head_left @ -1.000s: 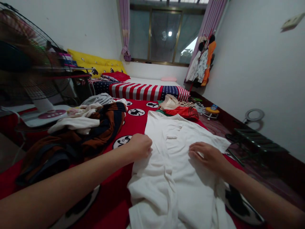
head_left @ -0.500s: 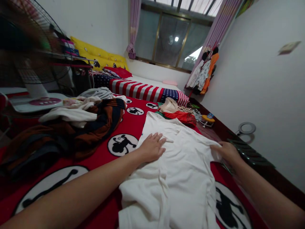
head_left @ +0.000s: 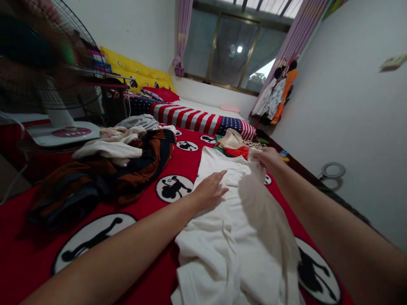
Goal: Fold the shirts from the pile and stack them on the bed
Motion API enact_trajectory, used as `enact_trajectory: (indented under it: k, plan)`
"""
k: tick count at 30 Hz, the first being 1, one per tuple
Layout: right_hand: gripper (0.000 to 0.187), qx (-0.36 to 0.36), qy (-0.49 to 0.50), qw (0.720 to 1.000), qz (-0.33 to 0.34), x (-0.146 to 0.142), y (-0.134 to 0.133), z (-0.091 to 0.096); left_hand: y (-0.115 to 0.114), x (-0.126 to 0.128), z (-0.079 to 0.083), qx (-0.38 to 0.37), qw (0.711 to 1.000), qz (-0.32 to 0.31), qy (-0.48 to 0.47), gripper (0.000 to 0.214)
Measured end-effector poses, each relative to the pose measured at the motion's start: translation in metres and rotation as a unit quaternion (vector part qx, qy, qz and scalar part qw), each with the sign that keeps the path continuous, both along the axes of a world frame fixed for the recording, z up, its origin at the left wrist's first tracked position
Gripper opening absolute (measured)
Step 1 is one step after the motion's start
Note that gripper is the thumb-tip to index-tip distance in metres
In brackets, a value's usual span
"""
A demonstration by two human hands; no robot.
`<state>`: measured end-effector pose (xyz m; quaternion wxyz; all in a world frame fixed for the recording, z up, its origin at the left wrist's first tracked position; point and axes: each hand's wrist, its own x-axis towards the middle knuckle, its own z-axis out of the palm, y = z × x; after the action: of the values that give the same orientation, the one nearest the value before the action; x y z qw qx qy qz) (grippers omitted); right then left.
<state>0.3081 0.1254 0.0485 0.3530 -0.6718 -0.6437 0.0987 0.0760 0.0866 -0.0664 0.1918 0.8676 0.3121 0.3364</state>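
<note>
A white shirt (head_left: 229, 237) lies spread on a red blanket (head_left: 152, 254) printed with black-and-white monkey circles. My left hand (head_left: 210, 191) rests flat on the shirt's left half, fingers stretched out. My right hand (head_left: 269, 159) is closed on the shirt's right edge and holds it lifted off the bed, so the cloth hangs blurred below my wrist, over the shirt's middle.
A heap of brown, navy and white clothes (head_left: 108, 169) lies to the left. Red and beige garments (head_left: 235, 146) sit beyond the shirt. A standing fan (head_left: 47, 84) is at far left. A striped flag-pattern cover (head_left: 197, 118) lies further back; clothes (head_left: 280, 93) hang by the window.
My right hand has gripped the shirt's right edge and raised it up and inward. My left hand stays flat on the shirt, shifted slightly.
</note>
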Motion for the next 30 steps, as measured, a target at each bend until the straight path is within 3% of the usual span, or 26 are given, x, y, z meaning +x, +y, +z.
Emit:
enact_trajectory:
  k: [2,4,6,8,11,15,18,21,26,30]
  plan:
    - [0.02,-0.037,0.042,0.998,0.035,-0.037,-0.002,-0.007,0.003,-0.003,0.0,-0.032,0.998,0.003,-0.051,0.064]
    - [0.036,-0.07,0.121,0.986,0.093,-0.063,-0.014,-0.016,0.005,-0.004,0.0,-0.053,0.996,0.01,-0.065,0.067]
    - [0.044,-0.078,0.196,0.967,0.14,-0.073,-0.033,-0.024,0.004,-0.004,0.001,-0.052,0.997,0.009,-0.054,0.069]
    - [0.042,-0.071,0.218,0.963,0.14,-0.065,-0.054,-0.028,0.003,-0.004,0.002,-0.04,0.998,0.005,-0.038,0.068]
    - [0.034,-0.082,0.145,0.981,0.103,-0.036,-0.088,-0.031,0.003,-0.003,0.002,-0.018,1.0,0.005,-0.016,0.064]
    - [0.032,-0.162,-0.003,0.979,0.121,-0.008,-0.143,-0.033,0.002,-0.001,0.002,0.015,1.0,0.005,0.01,0.058]
    - [0.036,-0.198,-0.119,0.964,0.129,-0.012,-0.187,-0.036,0.0,0.001,0.005,0.033,0.999,0.016,0.029,0.053]
    - [0.026,-0.206,-0.206,0.95,0.111,-0.026,-0.217,-0.04,0.003,0.006,0.01,0.039,0.997,0.045,0.05,0.051]
    - [0.004,-0.212,-0.268,0.936,0.089,-0.038,-0.23,-0.047,0.027,0.025,0.025,-0.046,0.985,0.137,0.092,0.06]
    - [0.008,-0.222,-0.263,0.935,0.087,-0.035,-0.226,-0.051,0.04,0.04,0.037,-0.1,0.974,0.182,0.09,0.059]
